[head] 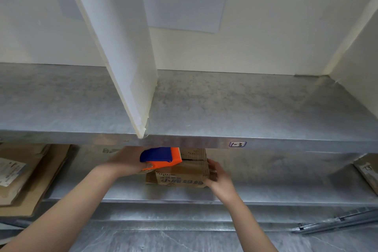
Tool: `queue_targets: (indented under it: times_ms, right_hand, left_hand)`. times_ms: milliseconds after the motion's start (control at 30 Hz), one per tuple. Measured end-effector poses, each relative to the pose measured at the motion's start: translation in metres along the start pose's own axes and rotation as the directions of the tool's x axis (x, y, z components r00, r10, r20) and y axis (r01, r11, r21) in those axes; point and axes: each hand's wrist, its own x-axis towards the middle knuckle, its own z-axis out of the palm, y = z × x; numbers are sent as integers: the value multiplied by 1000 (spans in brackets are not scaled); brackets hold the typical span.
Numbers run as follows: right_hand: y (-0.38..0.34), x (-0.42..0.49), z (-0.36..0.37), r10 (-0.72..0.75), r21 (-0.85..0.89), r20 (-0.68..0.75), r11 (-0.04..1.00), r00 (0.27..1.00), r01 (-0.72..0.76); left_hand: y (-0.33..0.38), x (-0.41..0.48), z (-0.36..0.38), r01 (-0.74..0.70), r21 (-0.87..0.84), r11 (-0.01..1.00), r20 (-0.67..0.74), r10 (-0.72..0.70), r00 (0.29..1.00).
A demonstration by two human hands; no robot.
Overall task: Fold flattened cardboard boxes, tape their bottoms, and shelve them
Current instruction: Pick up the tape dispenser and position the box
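A small brown cardboard box (184, 172) with printed lettering sits on the lower metal shelf (266, 192), partly under the upper shelf's edge. My left hand (124, 161) grips an orange and blue tape dispenser (161, 157) lying on the box's top left. My right hand (216, 176) holds the box's right side, thumb on top and fingers round the corner. The box's far end is hidden by the upper shelf.
The upper metal shelf (225, 108) carries a white divider panel (126, 63) and a small label (237, 144) on its front edge. Flattened cardboard sheets (26, 176) are stacked at the lower left. More cardboard (368, 172) lies at the lower right. Metal rails (337, 221) lie below.
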Motion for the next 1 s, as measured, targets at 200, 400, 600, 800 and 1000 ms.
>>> queue_targets:
  times_ms: [200, 400, 600, 800, 1000]
  right_hand:
    - [-19, 13, 4, 18, -236, 9, 972, 1000, -15]
    - [-23, 18, 12, 43, -328, -1, 944, 999, -41]
    - [-16, 25, 13, 78, -242, -14, 967, 997, -79]
    - [-18, 26, 13, 90, -265, 2, 960, 996, -86]
    - [-23, 23, 14, 113, -219, 3, 970, 994, -109]
  left_hand:
    - [-2, -3, 2, -13, -8, 1000, -21, 13, 1000]
    - [-4, -7, 7, -26, -20, 999, -76, 24, 997]
    - [-17, -15, -4, 5, -85, 996, -45, -9, 999]
    - [-53, -36, -34, 90, -23, 996, -76, -92, 993]
    - [-83, -53, -43, -4, -43, 999, -103, -1, 995]
